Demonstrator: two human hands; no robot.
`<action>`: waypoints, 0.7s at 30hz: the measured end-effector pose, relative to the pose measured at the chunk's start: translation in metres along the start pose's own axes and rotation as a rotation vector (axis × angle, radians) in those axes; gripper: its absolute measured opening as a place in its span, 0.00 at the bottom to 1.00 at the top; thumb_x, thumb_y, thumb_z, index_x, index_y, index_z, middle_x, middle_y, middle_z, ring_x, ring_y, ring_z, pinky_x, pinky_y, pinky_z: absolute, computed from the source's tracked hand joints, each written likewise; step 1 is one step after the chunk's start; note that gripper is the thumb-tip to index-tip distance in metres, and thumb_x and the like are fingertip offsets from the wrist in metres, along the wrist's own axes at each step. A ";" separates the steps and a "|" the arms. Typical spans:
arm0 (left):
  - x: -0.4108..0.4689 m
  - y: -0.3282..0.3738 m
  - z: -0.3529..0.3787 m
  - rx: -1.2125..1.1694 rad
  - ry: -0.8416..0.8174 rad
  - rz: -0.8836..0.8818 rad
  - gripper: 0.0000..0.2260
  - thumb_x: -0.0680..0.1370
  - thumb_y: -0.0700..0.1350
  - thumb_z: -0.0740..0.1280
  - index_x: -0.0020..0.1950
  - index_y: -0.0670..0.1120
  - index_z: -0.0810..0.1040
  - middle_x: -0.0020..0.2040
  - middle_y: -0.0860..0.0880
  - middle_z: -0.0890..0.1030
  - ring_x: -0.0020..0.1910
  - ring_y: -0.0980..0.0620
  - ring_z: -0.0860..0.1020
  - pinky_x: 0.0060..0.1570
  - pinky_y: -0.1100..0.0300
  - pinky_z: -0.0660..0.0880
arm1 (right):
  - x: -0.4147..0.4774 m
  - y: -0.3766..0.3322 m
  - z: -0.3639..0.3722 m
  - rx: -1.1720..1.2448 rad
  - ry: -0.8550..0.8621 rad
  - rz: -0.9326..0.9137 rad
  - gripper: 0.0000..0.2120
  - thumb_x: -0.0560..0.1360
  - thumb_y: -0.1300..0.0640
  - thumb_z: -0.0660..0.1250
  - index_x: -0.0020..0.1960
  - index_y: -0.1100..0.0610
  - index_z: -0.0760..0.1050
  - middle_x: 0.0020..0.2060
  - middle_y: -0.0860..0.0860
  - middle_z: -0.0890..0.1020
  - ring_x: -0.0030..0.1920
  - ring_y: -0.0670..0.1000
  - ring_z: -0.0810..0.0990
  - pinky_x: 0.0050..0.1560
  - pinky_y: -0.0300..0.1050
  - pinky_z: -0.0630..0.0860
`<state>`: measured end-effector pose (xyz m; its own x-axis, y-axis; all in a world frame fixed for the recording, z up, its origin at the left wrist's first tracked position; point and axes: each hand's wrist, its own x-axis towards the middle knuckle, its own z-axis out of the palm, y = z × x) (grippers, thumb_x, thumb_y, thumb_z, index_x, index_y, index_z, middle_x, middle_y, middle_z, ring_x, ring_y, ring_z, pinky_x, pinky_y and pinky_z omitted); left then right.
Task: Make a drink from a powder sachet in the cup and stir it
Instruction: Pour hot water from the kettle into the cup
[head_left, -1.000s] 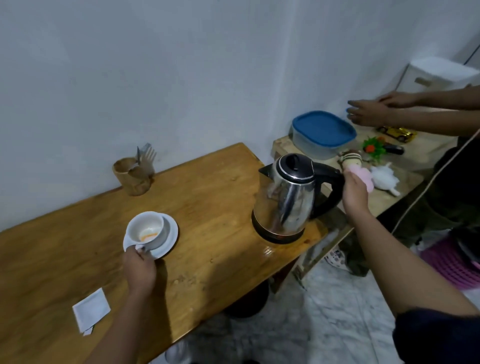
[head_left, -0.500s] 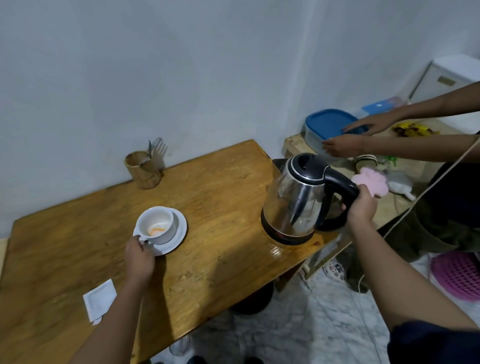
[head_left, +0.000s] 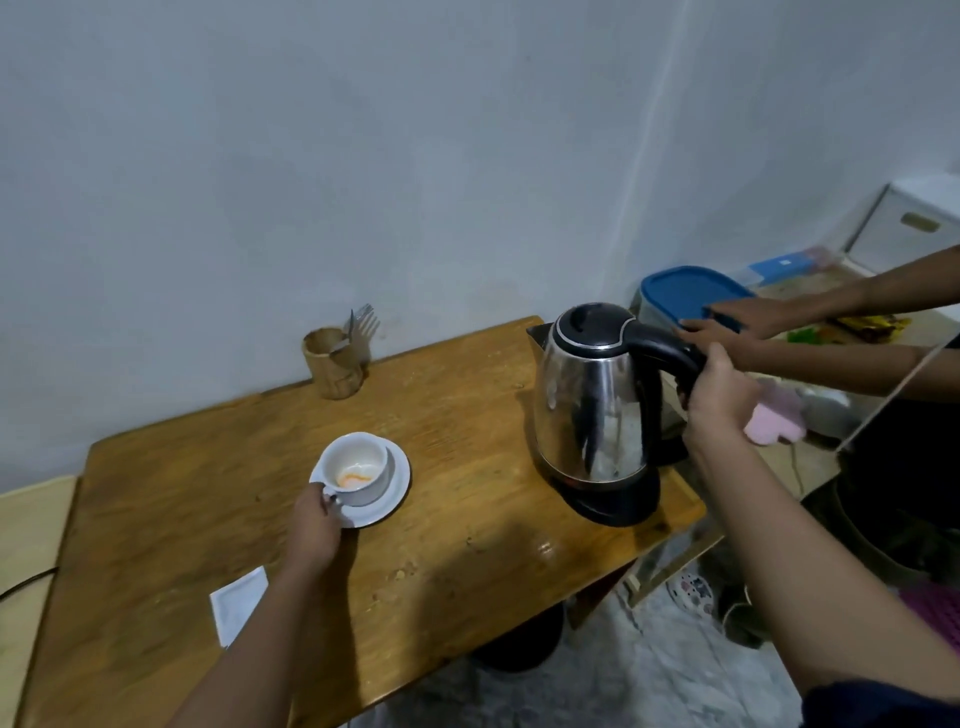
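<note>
White cup (head_left: 355, 469) sits on white saucer (head_left: 387, 488), mid wooden worktop (head_left: 457, 426); orange powder at cup bottom. Left hand (head_left: 313, 530) at near-left side of cup, fingers closed on the cup handle, hand touching saucer rim. Steel electric kettle (head_left: 589, 405) upright on its black base (head_left: 613, 496) near worktop's right edge, well apart from cup, spout toward the wall. Right hand (head_left: 719, 395) wrapped tight around the black kettle handle, on the kettle's right. Torn white sachet (head_left: 236, 608) flat on worktop near front edge, just left of the left forearm, apart from cup. Wooden cutlery holder (head_left: 335, 361) with forks at the back by the wall. Another person's hands (head_left: 737, 322) rest on a blue-lidded container (head_left: 685, 293) on a side table behind the kettle; pink plush toy (head_left: 774, 426) partly behind right hand.

Versus 0.5 s ago: kettle then tilted and seemingly lifted, now upright on base; right-hand grip unchanged. Left hand same spot on cup. Camera view shifted, scene sits lower and further right in frame. Other person's hands moved closer together on the blue lid.
</note>
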<state>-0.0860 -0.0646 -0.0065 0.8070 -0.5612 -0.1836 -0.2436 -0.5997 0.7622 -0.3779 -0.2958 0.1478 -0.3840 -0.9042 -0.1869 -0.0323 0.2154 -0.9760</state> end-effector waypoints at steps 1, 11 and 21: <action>-0.001 0.002 -0.003 0.015 -0.010 0.003 0.12 0.79 0.36 0.57 0.61 0.37 0.72 0.60 0.36 0.77 0.56 0.38 0.75 0.48 0.52 0.68 | -0.004 -0.004 0.005 -0.012 -0.017 -0.017 0.10 0.66 0.46 0.63 0.32 0.52 0.72 0.38 0.54 0.81 0.45 0.58 0.81 0.50 0.56 0.77; 0.009 -0.004 -0.025 -0.019 -0.109 0.034 0.08 0.80 0.40 0.56 0.53 0.45 0.74 0.54 0.42 0.78 0.49 0.48 0.73 0.48 0.57 0.66 | -0.052 -0.007 0.076 -0.242 -0.150 -0.194 0.16 0.70 0.49 0.62 0.42 0.62 0.78 0.42 0.58 0.80 0.44 0.57 0.77 0.44 0.49 0.69; 0.013 -0.001 -0.032 0.064 -0.163 0.027 0.11 0.80 0.41 0.56 0.57 0.42 0.75 0.57 0.40 0.79 0.48 0.50 0.73 0.48 0.58 0.67 | -0.083 -0.007 0.131 -0.523 -0.405 -0.386 0.21 0.72 0.51 0.62 0.23 0.58 0.67 0.25 0.55 0.72 0.29 0.57 0.71 0.33 0.45 0.64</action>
<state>-0.0577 -0.0530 0.0104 0.7032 -0.6595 -0.2657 -0.3021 -0.6154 0.7280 -0.2251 -0.2703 0.1555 0.1081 -0.9936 0.0316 -0.5665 -0.0877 -0.8194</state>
